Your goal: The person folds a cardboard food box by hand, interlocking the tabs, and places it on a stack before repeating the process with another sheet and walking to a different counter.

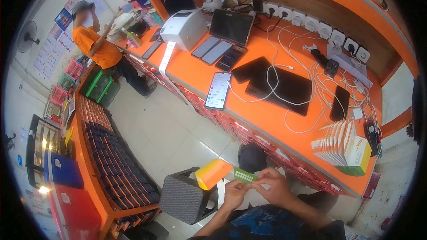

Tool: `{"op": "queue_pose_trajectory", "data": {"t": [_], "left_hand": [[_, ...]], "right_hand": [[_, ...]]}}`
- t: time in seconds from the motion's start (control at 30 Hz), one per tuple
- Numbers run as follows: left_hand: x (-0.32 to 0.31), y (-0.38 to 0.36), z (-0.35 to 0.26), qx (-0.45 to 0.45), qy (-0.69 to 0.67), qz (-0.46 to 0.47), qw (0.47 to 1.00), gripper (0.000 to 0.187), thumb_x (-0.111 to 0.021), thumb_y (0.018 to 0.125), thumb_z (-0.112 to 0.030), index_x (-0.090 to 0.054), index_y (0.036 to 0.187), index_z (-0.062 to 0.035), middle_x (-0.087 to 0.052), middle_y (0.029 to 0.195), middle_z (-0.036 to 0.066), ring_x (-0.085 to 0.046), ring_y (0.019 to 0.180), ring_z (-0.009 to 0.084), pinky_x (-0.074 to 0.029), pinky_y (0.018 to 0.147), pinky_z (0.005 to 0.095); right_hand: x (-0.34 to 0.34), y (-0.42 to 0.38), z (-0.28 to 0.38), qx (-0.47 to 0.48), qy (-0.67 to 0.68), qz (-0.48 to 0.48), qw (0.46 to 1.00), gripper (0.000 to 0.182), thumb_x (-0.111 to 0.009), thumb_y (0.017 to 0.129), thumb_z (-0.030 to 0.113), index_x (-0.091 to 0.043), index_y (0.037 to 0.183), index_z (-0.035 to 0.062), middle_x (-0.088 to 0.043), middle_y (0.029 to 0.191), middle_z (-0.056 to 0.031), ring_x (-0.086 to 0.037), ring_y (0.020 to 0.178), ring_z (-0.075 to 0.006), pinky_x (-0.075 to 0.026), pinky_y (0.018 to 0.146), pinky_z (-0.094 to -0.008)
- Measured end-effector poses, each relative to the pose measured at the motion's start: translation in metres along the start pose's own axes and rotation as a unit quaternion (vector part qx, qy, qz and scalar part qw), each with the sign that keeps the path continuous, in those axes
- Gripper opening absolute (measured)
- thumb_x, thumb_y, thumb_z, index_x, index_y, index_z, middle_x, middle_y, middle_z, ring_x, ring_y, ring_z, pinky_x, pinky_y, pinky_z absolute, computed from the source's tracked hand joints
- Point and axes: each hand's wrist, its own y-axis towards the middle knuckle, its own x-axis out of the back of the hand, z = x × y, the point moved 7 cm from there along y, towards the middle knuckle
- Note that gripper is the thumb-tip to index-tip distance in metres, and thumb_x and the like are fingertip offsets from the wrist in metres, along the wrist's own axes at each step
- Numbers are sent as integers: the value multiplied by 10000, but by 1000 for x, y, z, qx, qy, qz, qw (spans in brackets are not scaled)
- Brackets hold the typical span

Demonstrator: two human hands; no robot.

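Note:
Low in the head view, in front of my body, a small green card with rows of white marks (244, 176) is pinched between the fingertips of both hands. My left hand (235, 194) is closed at its lower left edge. My right hand (275, 187) grips the lower right corner, fingers bent. Just beyond my left hand is a yellow and orange folded piece (212, 174), overlapping a black textured stool (184, 198) in this view. A white strip hangs below it, close to my left fingers.
Along the orange counter (253, 115) lie several phones, a black tablet (284, 90), tangled white cables and a stack of folded cards (340, 144). A label printer (183, 29) trails paper over the edge. Farther back stands a person in orange (95, 44). Shelving (115, 164) lines the left.

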Motion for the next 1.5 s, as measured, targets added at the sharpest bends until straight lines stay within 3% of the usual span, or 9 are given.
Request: {"op": "queue_pose_trajectory", "data": {"t": [0.2, 0.27, 0.6, 0.93, 1.03, 1.13, 1.2, 1.33, 1.5], "left_hand": [[-4, -2, -4, -24, -18, -1, 1000, 174, -696, 1056, 26, -756, 1220, 27, -802, 1120, 109, -744, 995, 141, -594, 924, 305], [-10, -4, -9, -79, -45, 10, 996, 129, -743, 1060, -69, -767, 1169, -5, -804, 1032, 77, -698, 839, 108, -539, 755, 270], [-13, 1, -26, -47, -101, -64, 992, 301, -711, 1062, -23, -612, 1345, 2, -786, 1160, 115, -740, 943, 153, -579, 817, 298], [-11, 0, -57, 15, -353, -23, 935, 522, -649, 1092, -13, -335, 1475, -178, -767, 1151, 151, -751, 1002, 237, -585, 864, 384], [0, -3, -82, -47, -31, -72, 996, 549, -670, 1067, -22, -414, 1536, -147, -766, 1010, 110, -721, 817, 165, -586, 753, 329], [-15, -3, -134, -129, 267, -66, 953, 279, -754, 989, -78, -768, 1265, -37, -659, 773, 2, -555, 619, 98, -507, 628, 246], [-3, 2, -143, -57, 461, -2, 885, 286, -784, 984, -158, -772, 1240, -31, -669, 831, 27, -606, 701, 135, -512, 678, 272], [-21, 19, -171, -244, 498, 57, 830, 304, -777, 1005, -232, -769, 1231, -29, -685, 961, 81, -642, 848, 179, -512, 775, 310], [-20, 35, -146, -221, 166, 115, 954, 242, -681, 1090, -218, -727, 1153, 11, -687, 1080, 85, -633, 957, 168, -504, 860, 325]], "right_hand": [[1, 3, -11, -17, -14, 2, 1000, 177, -923, 851, 91, -829, 990, 34, -645, 1117, -104, -754, 992, -214, -614, 886, -347], [1, 1, -12, -18, -26, -13, 999, 184, -929, 842, 95, -824, 981, 35, -641, 1131, -106, -756, 986, -218, -613, 891, -347], [-4, -7, 18, 175, -167, -16, 970, 318, -886, 872, 126, -771, 1162, 63, -673, 1222, -124, -739, 1053, -287, -644, 842, -395], [21, -4, 30, 277, -266, -35, 923, 529, -895, 803, 138, -740, 1288, -7, -737, 1257, -126, -698, 1067, -329, -629, 882, -413], [27, -1, 41, 266, -263, -41, 927, 527, -893, 783, 108, -743, 1271, -22, -742, 1202, -134, -697, 1058, -332, -625, 882, -422], [34, 4, 45, 275, -223, -75, 932, 482, -916, 761, 108, -764, 1203, -13, -753, 1123, -123, -700, 1005, -318, -606, 847, -407], [37, 13, 42, 238, -159, -88, 954, 458, -927, 761, 118, -773, 1175, -1, -758, 1079, -112, -703, 975, -306, -597, 828, -398], [41, 26, 45, 202, -66, -105, 971, 410, -947, 774, 154, -795, 1133, 29, -761, 970, -81, -707, 904, -279, -576, 786, -385], [44, 27, 39, 140, -24, -106, 984, 439, -954, 788, 195, -801, 1167, 34, -767, 986, -89, -719, 910, -228, -581, 792, -357]]}}
